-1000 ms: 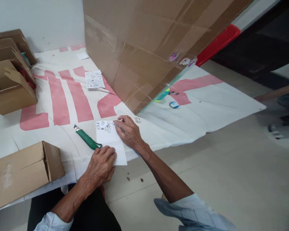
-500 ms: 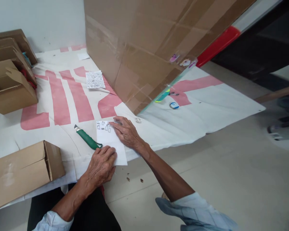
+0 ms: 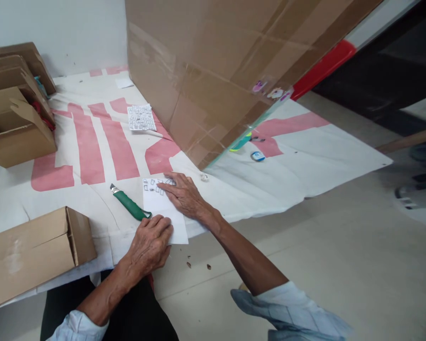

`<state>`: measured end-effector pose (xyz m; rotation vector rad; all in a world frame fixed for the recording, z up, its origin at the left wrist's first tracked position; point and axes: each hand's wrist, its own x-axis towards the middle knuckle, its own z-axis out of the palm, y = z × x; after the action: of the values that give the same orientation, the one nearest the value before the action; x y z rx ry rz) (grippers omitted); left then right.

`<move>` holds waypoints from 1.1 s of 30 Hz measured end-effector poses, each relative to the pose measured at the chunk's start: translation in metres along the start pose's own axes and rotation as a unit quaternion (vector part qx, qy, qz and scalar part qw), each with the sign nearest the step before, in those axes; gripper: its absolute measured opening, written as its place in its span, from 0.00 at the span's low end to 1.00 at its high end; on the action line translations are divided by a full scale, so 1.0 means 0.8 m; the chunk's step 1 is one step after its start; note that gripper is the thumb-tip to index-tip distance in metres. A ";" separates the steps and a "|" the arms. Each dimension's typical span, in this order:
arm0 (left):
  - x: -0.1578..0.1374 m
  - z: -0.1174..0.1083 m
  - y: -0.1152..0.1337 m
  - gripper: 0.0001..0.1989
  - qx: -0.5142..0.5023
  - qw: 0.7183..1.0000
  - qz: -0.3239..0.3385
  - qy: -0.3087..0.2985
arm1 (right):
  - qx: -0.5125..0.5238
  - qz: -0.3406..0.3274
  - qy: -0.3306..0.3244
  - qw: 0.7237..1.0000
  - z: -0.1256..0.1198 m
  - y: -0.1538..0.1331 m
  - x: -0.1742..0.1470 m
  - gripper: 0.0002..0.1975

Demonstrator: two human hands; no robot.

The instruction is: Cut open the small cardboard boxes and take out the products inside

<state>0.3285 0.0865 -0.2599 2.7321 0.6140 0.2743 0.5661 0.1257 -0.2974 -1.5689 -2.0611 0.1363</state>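
Observation:
A white sheet of paper [image 3: 177,226] with small drawn box shapes at its top lies near the table's front edge, its lower corner reaching past that edge. My left hand [image 3: 152,241] is closed at the paper's lower left side, fingers curled over it and the thumb side mostly hidden. Across the upper right of the sheet rests my right hand [image 3: 186,195], fingers stretched out and the index fingertip at the drawn shapes. A green utility knife [image 3: 129,204], blade tip showing, lies just left of the paper, its end close to my left hand.
A large cardboard box [image 3: 206,94] stands behind my hands. At left are a closed carton [image 3: 31,258] and several open cartons [image 3: 21,137]. Another sheet covered in drawings [image 3: 142,118] lies further back. A roll of tape [image 3: 258,156] sits to the right on the cloth.
My right hand's index finger has shifted slightly left across the drawn shapes. The left hand, knife and paper stay essentially where they were.

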 end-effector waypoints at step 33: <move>0.001 0.004 -0.006 0.21 -0.009 0.999 0.006 0.031 | 0.025 0.036 0.111 0.993 0.009 0.015 -0.003 0.19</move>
<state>0.3279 0.0902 -0.2648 2.7189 0.6085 0.3668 0.5738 0.1293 -0.3088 -1.5539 -1.8186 0.0369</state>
